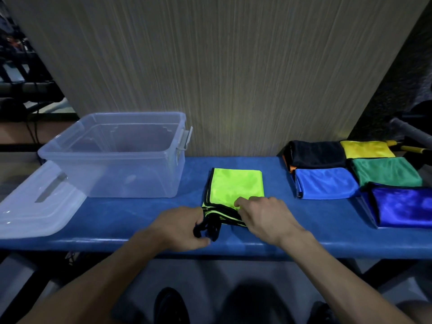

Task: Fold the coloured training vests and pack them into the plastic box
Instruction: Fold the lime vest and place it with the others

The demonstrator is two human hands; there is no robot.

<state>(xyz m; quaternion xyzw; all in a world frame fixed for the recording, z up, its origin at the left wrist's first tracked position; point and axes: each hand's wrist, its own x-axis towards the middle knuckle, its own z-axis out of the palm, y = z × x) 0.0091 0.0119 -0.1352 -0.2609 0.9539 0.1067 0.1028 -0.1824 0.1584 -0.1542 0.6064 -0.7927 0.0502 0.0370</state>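
Both hands pinch glossy lime vest [236, 185], black-trimmed, folded square.

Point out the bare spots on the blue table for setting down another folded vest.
Bare blue table lies between the lime vest and the blue vest, and along the near edge right of the right hand. A smaller gap separates the plastic box from the lime vest. The far right is crowded with folded vests.

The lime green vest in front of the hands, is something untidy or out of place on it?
Yes. At the near edge of the lime green vest, black trim loops stick out; the left hand grips them.
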